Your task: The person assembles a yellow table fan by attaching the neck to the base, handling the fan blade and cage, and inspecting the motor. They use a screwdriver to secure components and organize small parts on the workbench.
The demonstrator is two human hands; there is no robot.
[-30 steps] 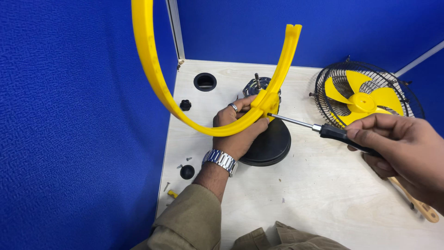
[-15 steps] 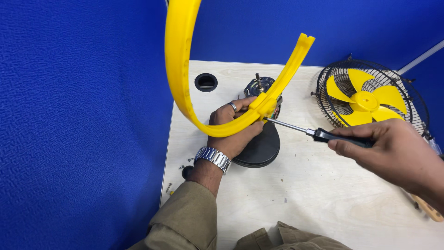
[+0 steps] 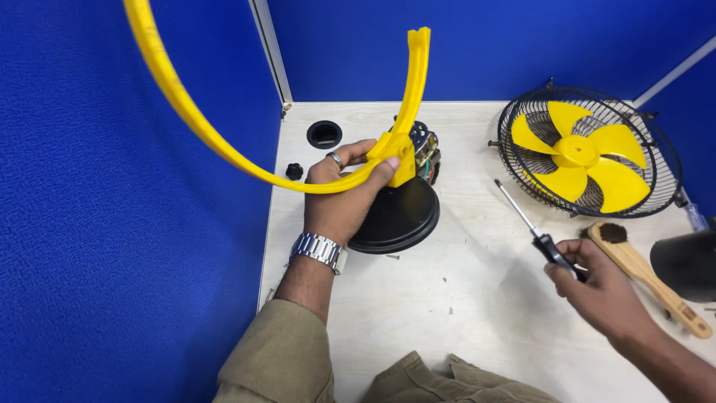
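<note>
My left hand (image 3: 344, 195), with a ring and a metal wristwatch, grips a large yellow curved plastic ring piece (image 3: 224, 145) at its lower bend, beside a fan motor (image 3: 423, 148) on a round black base (image 3: 399, 216). The ring arcs up and to the left past the frame's top. My right hand (image 3: 597, 287) holds a screwdriver (image 3: 531, 226) with a black handle, its shaft pointing up-left and clear of the motor.
A black wire fan guard (image 3: 589, 149) with a yellow blade (image 3: 578, 157) lies at the right. A wooden brush (image 3: 641, 272) and a black object (image 3: 686, 261) sit near the right edge. A black knob (image 3: 294, 171), a round desk hole (image 3: 324, 134) and small screws (image 3: 391, 257) lie about. Blue partitions enclose the desk.
My right hand has pulled the screwdriver back from the motor toward the right and lower. The yellow ring has tilted more to the left in my left hand.
</note>
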